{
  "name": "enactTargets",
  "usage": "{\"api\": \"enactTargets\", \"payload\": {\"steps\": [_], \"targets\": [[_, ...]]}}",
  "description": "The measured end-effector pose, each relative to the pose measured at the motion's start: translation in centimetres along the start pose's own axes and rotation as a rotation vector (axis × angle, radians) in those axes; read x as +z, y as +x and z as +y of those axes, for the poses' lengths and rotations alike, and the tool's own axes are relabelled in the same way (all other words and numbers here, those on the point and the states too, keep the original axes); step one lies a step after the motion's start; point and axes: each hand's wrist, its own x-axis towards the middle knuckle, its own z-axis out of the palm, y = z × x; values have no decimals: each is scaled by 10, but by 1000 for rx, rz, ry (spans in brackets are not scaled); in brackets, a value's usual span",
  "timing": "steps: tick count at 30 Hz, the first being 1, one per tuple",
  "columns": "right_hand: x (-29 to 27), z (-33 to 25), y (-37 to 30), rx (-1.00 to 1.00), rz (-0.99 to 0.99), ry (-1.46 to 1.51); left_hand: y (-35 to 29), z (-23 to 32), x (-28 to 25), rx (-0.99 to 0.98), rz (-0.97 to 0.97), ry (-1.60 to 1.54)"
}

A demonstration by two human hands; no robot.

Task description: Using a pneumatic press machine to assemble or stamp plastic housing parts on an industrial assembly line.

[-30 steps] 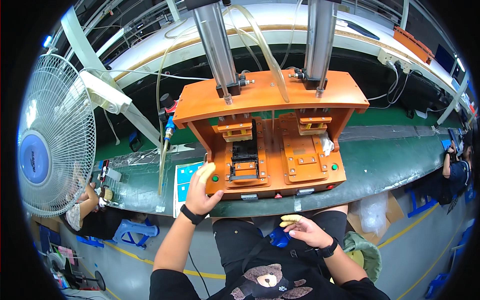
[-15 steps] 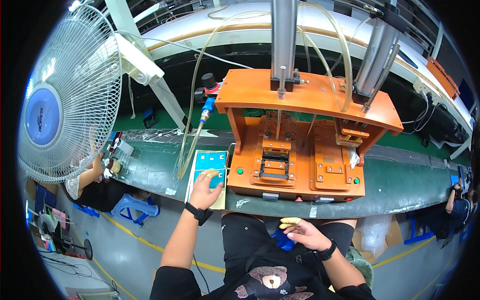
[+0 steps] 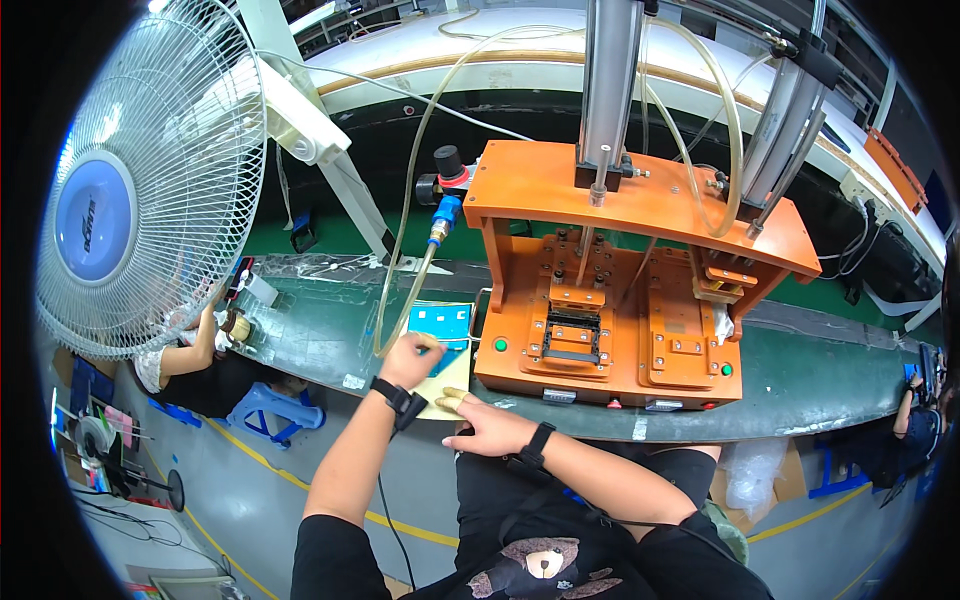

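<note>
A bright blue sheet with small white cut-outs point(image 3: 440, 318) lies on pale yellow paper point(image 3: 433, 400) left of the orange press. Over the blue sheet's near part is my left hand point(image 3: 408, 362), its fingers drawn together in a pinch; whatever they hold is too small to make out. My right hand point(image 3: 492, 428) is at the yellow paper's near right corner, thumb and fingers apart, nothing seen between them. Yellow finger covers show on both hands. The orange press point(image 3: 560, 378) has two stations, with a black frame-like part point(image 3: 570, 352) in the left one.
A clear air hose point(image 3: 412, 300) hangs beside the blue sheet, near my left hand. The press stands on a green bench point(image 3: 320, 340). A large fan point(image 3: 150, 190) fills the left side. Other people sit at the bench's far left and far right. Behind runs a white shelf point(image 3: 480, 50).
My right hand has moved left and forward from my lap to the yellow paper's edge. My left hand's fingers have gone from spread to pinched over the blue sheet. The view has shifted slightly.
</note>
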Motion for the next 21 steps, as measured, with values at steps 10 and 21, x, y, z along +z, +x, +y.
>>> {"api": "enactTargets", "payload": {"steps": [10, 21], "targets": [[-23, -38, -12, -209, 30, 52, -2, -181, -185, -258, 797, -274], [-151, -86, -97, -113, 765, -831, -130, 24, -66, -110, -142, -718]]}}
